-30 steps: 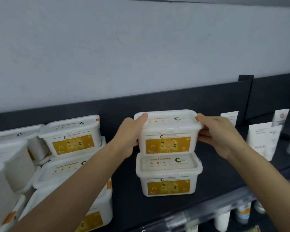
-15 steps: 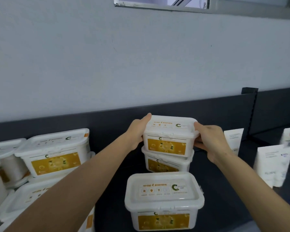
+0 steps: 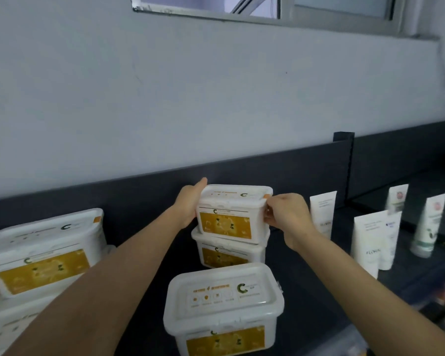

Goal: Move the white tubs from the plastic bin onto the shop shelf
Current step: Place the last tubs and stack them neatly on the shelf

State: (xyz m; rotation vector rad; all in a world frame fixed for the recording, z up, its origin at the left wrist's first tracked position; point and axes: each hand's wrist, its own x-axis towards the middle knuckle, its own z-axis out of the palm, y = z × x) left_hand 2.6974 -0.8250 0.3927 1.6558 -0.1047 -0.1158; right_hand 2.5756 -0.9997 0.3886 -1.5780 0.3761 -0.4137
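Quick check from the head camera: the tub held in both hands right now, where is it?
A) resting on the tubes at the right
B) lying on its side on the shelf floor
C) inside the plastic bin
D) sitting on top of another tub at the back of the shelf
D: the held tub, between the left hand and right hand, sits upright on a second tub by the shelf's back panel.

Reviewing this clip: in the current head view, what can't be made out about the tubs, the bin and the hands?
- Plastic bin: nowhere in the head view.
- Top tub: its underside contact with the tub below is unclear.
- Left hand and right hand: far-side fingers hidden by the tub, so grip depth is unclear.
- Front tub: base cut off by the bottom edge.
- Left stack: cropped by the left edge and an arm, count unknown.
- Tube print: too blurred to read.
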